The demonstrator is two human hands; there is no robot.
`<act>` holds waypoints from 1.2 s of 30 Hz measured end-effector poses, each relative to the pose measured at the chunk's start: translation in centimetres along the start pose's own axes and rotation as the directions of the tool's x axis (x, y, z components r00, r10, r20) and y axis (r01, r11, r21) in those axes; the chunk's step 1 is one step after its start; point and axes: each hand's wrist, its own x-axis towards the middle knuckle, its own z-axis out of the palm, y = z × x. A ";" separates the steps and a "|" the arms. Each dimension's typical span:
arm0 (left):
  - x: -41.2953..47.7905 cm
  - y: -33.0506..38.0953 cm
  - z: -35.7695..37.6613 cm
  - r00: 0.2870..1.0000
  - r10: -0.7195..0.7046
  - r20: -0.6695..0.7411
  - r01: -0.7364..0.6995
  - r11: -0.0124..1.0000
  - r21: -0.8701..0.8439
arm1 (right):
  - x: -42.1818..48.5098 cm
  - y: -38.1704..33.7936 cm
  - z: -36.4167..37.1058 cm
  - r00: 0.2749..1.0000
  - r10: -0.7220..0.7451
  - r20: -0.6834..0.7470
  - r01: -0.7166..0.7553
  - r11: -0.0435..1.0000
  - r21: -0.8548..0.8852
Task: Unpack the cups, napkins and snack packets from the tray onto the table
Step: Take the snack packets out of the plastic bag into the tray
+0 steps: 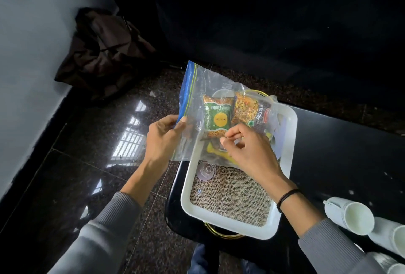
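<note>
A clear zip bag with a blue seal strip is held above the far end of the white tray. Inside it are a green snack packet and an orange mixture packet. My left hand grips the bag's sealed edge. My right hand pinches the bag at the green packet's lower end. A burlap mat lines the tray. A clear cup lies on it, and yellow items show under the bag. Stacks of white paper cups lie on the black table at right.
The tray has gold handles and sits on the table's left end. A dark bag leans against the white wall at far left. The polished granite floor lies below the table's left edge.
</note>
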 end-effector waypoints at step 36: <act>-5.5 2.3 1.7 0.995 0.080 -0.057 -0.005 0.624 0.782 | -4.5 -5.2 -7.4 0.857 -0.310 -0.412 0.235 0.946 -0.225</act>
